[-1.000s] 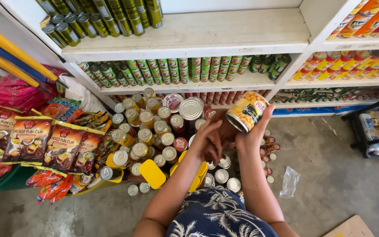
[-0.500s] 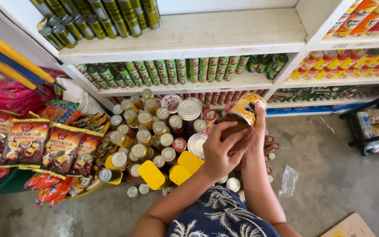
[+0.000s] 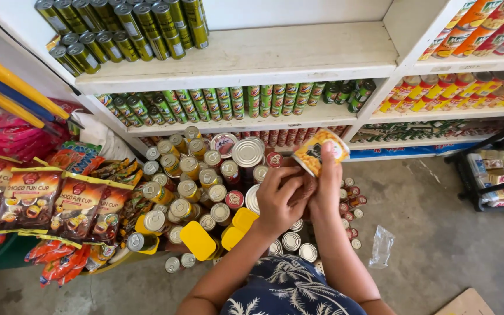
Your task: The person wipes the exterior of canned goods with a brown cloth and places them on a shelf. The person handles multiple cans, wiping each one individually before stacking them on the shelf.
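In the head view much is cut off: the person's arms enter from the bottom edge with only the forearms and a patch of blue palm-print shirt (image 3: 290,289) showing, and the heap of tins on the floor (image 3: 205,186) is partly covered by both hands, so the cans directly beneath them cannot be made out. The lowest shelf row of red tins (image 3: 287,137) is mostly hidden behind the raised can and the heap. The right hand (image 3: 325,186) holds a yellow-labelled can (image 3: 321,151) tilted, lifted above the heap and in front of the lower shelf; its fingers are curled round the far side and mostly out of sight, with the thumb (image 3: 328,157) laid flat up the label. The left hand (image 3: 280,195) is just beside it, touching the right hand near the can's lower end; its fingers are bent in a loose, narrow curl, and whether they grip the can itself or only rest against the other hand cannot be told. Yellow plastic lids (image 3: 198,240) lie at the near edge of the heap, snack packets (image 3: 30,198) hang at the left, and a crumpled clear bag (image 3: 381,246) lies on the concrete floor (image 3: 456,251) to the right.
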